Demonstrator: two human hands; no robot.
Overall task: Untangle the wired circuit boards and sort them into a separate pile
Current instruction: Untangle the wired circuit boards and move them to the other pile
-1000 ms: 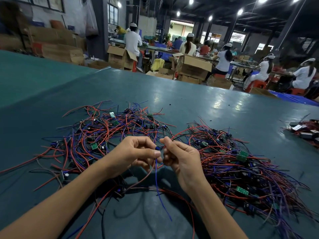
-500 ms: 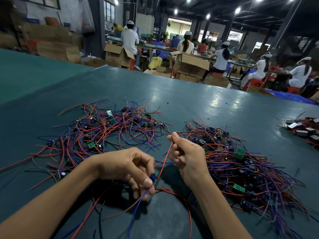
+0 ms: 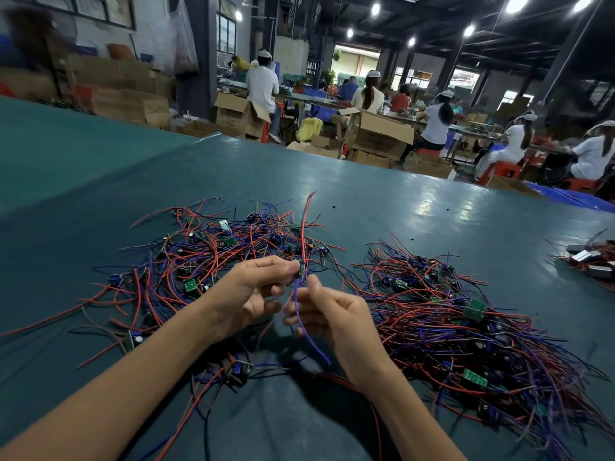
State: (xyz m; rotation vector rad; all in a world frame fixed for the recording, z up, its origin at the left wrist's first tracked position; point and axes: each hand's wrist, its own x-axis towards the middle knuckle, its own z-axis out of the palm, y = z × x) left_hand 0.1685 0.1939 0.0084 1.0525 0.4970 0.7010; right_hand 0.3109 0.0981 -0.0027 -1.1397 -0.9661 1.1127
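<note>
Teal sheeting over the whole bench point(image 3: 366, 194), glossy under the ceiling lamps point(image 3: 469, 29). Above its near-middle, held clear of the surface, one small wired circuit board point(image 3: 301, 271), blurred, pinched between the thumb and fingertips of the left hand point(image 3: 253, 291), fingers curled in tight on it. From the board, a red wire point(image 3: 304, 221) standing up toward the far edge and a blue wire point(image 3: 311, 342) drooping toward the near edge, loose end hanging free. Right hand point(image 3: 332, 314) just beside the left, touching or nearly so, fingers curled, thumb raised close under the board; blue wire crossing in front of those curled fingers, but impossible to tell whether gripped or only brushing past. Left of the hands and beyond them, a tangled pile point(image 3: 206, 257) of red, blue and black leads with little green boards showing through, sprawled toward the left edge. Right of the hands, well apart from that heap, a second pile point(image 3: 449, 327), denser, green boards on top, reaching toward the near right corner. At the right edge, a small cluster of silvery cased parts point(image 3: 592, 261) with wires. Past the far edge, open cardboard boxes point(image 3: 379, 134) and seated workers point(image 3: 436, 124) in white.
</note>
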